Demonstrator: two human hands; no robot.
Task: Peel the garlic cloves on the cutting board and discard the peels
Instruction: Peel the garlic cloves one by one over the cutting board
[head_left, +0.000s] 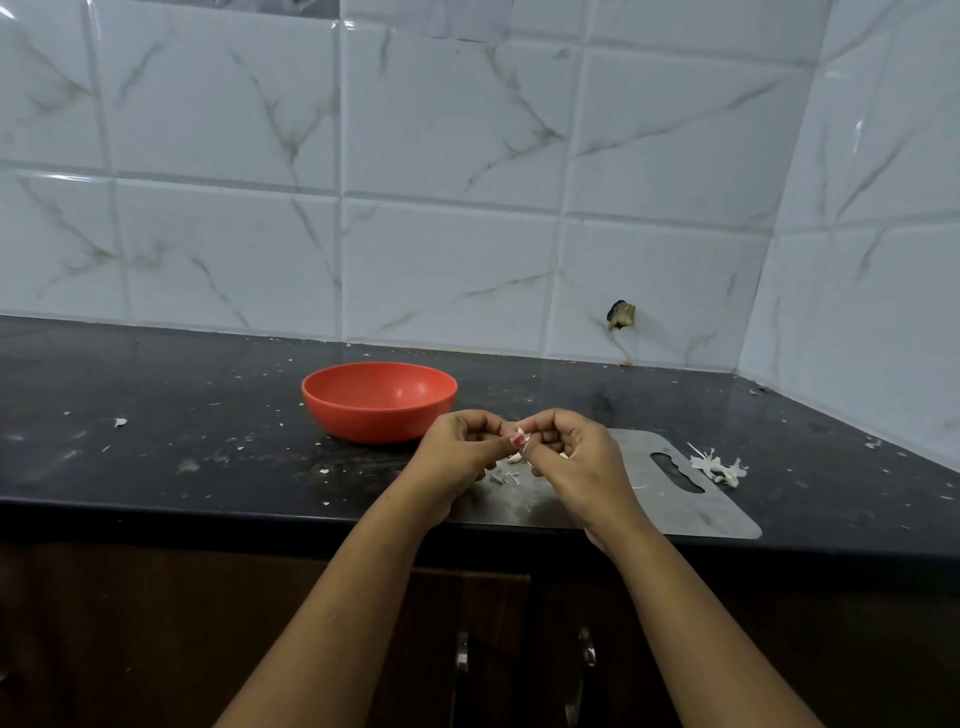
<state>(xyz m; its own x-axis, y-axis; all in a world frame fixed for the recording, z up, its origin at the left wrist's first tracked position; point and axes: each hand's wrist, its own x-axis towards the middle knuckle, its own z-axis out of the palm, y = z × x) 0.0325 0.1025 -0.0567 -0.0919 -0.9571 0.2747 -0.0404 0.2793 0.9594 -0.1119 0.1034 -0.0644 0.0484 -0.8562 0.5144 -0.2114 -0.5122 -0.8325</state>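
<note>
Beneath the fingers (545, 423) the flat grey metal cutting board (670, 504) looked dull and brushed, the round orange-red plastic bowl (379, 410) beyond them smooth and satiny, the black stone countertop (156, 426) speckled, and the white marbled wall tiles (447, 130) glossy.

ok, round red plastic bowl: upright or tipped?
Upright: the round red plastic bowl sits base-down on the black counter, rim level, opening facing up.

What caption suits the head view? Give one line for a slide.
Left hand and right hand pinch a clove over the board, peels below, red bowl behind.
</note>
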